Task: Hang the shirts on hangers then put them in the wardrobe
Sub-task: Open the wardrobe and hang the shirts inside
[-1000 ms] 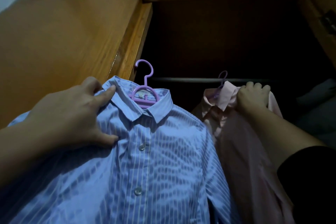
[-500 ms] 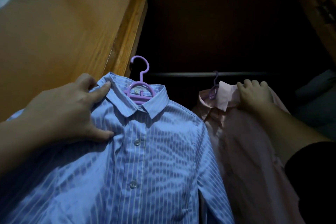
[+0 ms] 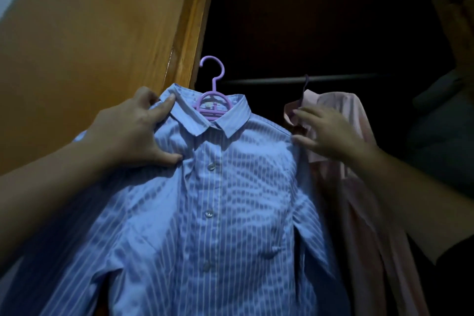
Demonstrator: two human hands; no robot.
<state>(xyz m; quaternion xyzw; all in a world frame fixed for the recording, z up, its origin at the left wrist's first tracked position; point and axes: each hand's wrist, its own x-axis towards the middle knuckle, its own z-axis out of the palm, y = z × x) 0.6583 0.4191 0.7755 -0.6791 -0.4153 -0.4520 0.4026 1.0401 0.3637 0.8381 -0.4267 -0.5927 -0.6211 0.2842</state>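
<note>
1. Two hands work below the dark wardrobe rail (image 3: 295,81): the left hand (image 3: 128,133) grips the blue striped cotton shirt (image 3: 218,213) on its purple plastic hanger (image 3: 213,100).
2. The right hand (image 3: 331,136), fingers loosely spread, touches the pink shirt (image 3: 359,187) hanging from that rail.

Rail (image 3: 269,81) bare left of pink shirt (image 3: 343,115); door (image 3: 102,46) flanks left.

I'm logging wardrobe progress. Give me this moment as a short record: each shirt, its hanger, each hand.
blue striped shirt: on purple plastic hanger, hook not on the rail
pink shirt: hanging from the dark metal rail
left hand: grips the blue shirt's shoulder
right hand: fingers spread, between the two shirts, gripping nothing
</note>
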